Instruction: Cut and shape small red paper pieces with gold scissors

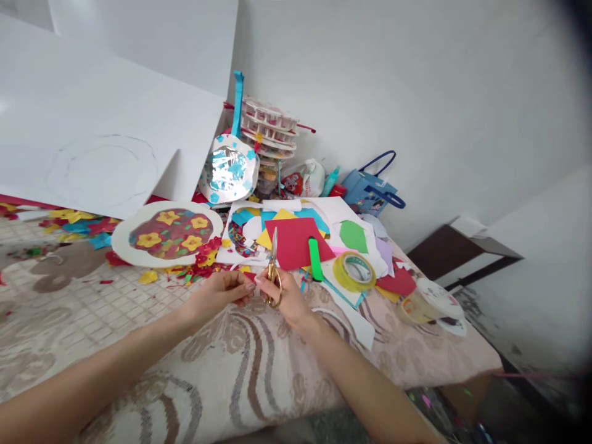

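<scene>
Between my two hands, low over the patterned tablecloth, is a small piece of red paper [250, 275]. My left hand [230, 288] pinches it from the left side. My right hand [285, 294] has its fingers around gold-handled scissors [274, 271], whose blades point up and away, and its thumb meets the red paper too. Just beyond the scissors lies a square sheet of red paper [296, 240]. A bright green cutter [315, 259] rests across that sheet's right edge. To the left, an oval white board with yellow flowers [167, 233] lies flat.
Yellow tape [354, 272] sits right of the cutter. Cut-paper flowers [76, 223] are scattered at the left. A large white board [106, 123] leans behind them. A round decorated piece with a blue handle [230, 169], a blue bag [370, 190] and a tub [423, 302] stand farther off.
</scene>
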The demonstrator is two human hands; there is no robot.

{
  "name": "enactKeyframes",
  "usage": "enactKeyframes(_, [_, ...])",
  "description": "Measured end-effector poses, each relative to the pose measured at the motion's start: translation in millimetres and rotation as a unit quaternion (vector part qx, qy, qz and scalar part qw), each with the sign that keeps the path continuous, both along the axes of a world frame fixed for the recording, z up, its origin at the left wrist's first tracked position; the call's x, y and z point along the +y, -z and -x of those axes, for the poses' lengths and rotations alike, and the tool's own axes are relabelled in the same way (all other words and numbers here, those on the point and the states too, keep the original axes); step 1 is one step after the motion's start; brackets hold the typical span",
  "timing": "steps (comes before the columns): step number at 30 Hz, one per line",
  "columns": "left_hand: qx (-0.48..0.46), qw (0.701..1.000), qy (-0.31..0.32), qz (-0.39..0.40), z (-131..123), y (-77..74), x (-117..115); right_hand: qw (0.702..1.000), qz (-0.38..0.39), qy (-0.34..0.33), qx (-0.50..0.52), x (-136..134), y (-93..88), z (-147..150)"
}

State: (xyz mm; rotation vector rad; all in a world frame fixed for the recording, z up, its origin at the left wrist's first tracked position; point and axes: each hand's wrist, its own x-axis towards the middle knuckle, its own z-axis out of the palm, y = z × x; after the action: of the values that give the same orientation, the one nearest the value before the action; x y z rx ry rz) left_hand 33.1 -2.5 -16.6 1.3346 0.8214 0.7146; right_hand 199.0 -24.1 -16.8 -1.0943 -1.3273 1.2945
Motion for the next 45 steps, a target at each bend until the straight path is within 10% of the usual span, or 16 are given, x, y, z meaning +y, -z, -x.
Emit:
enactKeyframes(18, [0.052, 0.996, 0.004, -0.079, -1, -3.7, -4, 0.997, -0.018, 0.01, -0.069, -3, -2.8, 1])
enactKeyframes(34, [-0.034, 0.997, -0.065, 0.035, 0, -7.7, -1, 0.999, 0.009, -0.003, -0.047, 0, 2.4, -3])
enactKeyframes(45, [-0.127, 0.982, -0.115, 0.074, 7, -14.1, 7, 0.97, -0.05, -0.107, -0.212, -15, -5.9, -5])
